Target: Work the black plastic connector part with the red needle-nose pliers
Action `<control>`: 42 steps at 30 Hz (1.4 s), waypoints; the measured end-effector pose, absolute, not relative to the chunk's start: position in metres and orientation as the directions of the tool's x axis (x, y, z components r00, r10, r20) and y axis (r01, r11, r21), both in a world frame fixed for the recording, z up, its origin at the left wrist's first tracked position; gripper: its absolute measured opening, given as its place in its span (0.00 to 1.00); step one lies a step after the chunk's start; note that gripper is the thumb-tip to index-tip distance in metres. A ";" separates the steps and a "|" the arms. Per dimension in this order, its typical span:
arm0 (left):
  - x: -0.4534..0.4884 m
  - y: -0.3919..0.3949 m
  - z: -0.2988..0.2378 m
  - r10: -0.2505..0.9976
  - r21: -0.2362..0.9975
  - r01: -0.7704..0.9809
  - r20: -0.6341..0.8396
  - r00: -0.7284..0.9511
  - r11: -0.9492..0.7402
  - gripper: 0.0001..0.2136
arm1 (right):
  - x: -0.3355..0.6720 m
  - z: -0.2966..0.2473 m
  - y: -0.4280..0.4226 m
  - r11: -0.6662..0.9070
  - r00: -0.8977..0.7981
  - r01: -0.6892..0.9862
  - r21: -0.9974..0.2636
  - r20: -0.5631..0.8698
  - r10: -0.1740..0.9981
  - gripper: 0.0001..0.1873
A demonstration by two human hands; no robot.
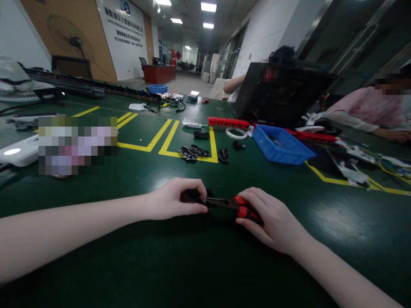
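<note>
Red-handled pliers (243, 210): in my right hand (268, 220), long nose pointing left, tips right at my left fingertips.
Right fingers: closed round the grips, thumb on the near side.
Left hand (180, 199): index finger and thumb curled narrow, pinching a small black part (190, 196).
Black part: in front of me, near side of the green table (192, 265), mostly covered by my fingers. Dark on dark, so I can't confirm whether the plier tips bite on it or only touch.
Loose black pieces (188, 153): beyond my hands. Two side by side near the front line of the yellow tape (168, 137), one just right of the tape, one farther back inside it.
Blue bin (282, 147): to the right of those pieces, something small and dark inside.
White ring (236, 133): left of the bin, short black cylinder (238, 145) just in front of it.
Red strip (227, 122): behind the loose pieces, running toward the bin.
Black panel (272, 94): leaning behind the bin, a person (233, 84) partly hidden by it.
Pink sleeve (356, 102): another person, far right, forearm on the table.
</note>
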State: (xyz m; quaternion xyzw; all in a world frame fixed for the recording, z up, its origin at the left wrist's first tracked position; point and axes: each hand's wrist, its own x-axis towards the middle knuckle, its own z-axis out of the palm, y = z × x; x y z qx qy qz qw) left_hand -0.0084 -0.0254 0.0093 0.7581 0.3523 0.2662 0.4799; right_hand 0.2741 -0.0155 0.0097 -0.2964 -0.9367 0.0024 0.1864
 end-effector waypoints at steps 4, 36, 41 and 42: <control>-0.009 -0.026 0.010 0.783 0.914 0.284 0.055 0.620 -0.288 0.09 | 0.273 0.010 -0.016 0.819 -0.750 0.563 -0.117 0.346 0.564 0.15; -0.009 -0.023 0.006 0.808 0.935 0.291 -0.008 0.589 -0.202 0.11 | 0.275 0.011 -0.015 0.812 -0.752 0.582 -0.055 0.343 0.562 0.16; -0.009 -0.023 0.005 0.807 0.929 0.295 0.007 0.590 -0.224 0.11 | 0.276 0.010 -0.014 0.810 -0.754 0.584 -0.053 0.336 0.565 0.16; -0.009 -0.023 0.005 0.807 0.928 0.296 0.010 0.591 -0.228 0.11 | 0.276 0.010 -0.014 0.810 -0.753 0.584 -0.055 0.337 0.565 0.16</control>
